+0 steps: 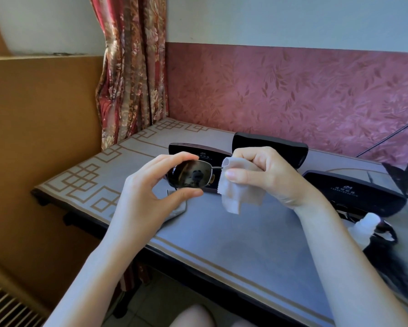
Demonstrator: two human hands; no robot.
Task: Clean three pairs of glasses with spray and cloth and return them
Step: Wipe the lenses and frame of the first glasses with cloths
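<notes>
Head: sunglasses [190, 177] in left hand [146, 197]

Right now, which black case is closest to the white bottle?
The rightmost case, just behind the bottle; the middle case and left case sit farther away.

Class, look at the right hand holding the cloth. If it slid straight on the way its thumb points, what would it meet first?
Most likely the dark lens of the sunglasses, which the left hand pinches. The right hand and its cloth sit just beside that lens, seemingly at similar depth.
</notes>
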